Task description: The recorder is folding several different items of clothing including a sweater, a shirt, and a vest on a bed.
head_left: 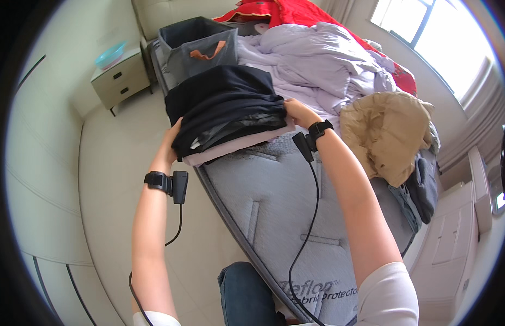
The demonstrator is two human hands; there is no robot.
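A black folded garment (225, 100) lies on top of a stack of folded clothes at the left edge of the bed. Beneath it shows a pale pink folded garment (239, 145), with dark grey layers between. My left hand (172, 144) grips the left side of the stack, its fingers partly hidden behind the black cloth. On the opposite side my right hand (301, 113) closes on the right edge of the black garment. Both wrists wear black straps with cabled devices.
Behind the stack stands a grey fabric storage bag (195, 54) with an orange handle. A lilac quilt (318, 60) and red bedding (301, 13) cover the far bed. To the right sit a beige puffy jacket (388, 133) and dark folded clothes (424, 187). A nightstand (122, 79) holds a blue basin (110, 55).
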